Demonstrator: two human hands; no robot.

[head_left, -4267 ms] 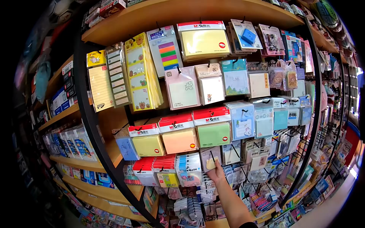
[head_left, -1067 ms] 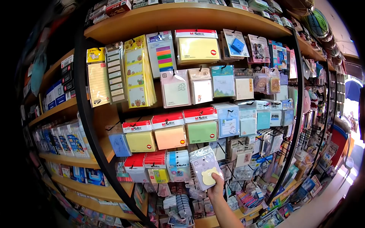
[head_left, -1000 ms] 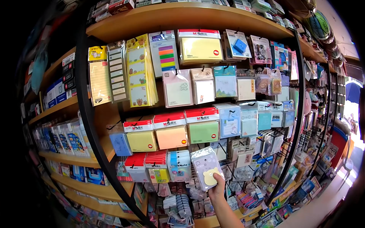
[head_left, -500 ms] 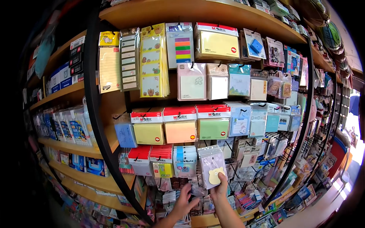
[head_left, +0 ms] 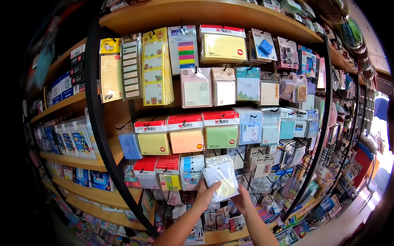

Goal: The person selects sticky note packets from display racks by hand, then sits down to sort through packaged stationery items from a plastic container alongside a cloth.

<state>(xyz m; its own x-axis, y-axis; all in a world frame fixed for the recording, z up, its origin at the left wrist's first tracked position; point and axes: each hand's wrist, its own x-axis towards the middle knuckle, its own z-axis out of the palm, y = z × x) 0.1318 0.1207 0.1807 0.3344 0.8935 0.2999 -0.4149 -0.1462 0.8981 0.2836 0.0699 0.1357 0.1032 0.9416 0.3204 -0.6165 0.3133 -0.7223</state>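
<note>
A stack of sticky note packs (head_left: 219, 174) in clear plastic sleeves is at the lower middle, in front of the hanging rows. The front pack has a pale card and a cream-yellow shape, partly washed out by glare. My left hand (head_left: 207, 192) grips the stack's left edge, its thumb pressed over the front. At the lower right edge, my right hand (head_left: 243, 200) holds the same stack with its fingers closed against it. The fingers behind the packs are hidden.
Yellow, orange and green note packs (head_left: 221, 135) with red headers hang just above. Blue-topped packs (head_left: 191, 172) hang left of the stack. A black rack post (head_left: 119, 176) slants down on the left, beside wooden shelves (head_left: 76, 160). Hanging stationery continues rightward.
My left hand has come up from open below the stack to grip its left edge. My right thumb has left the front for the right edge. The front pack looks paler, and the view has shifted.
</note>
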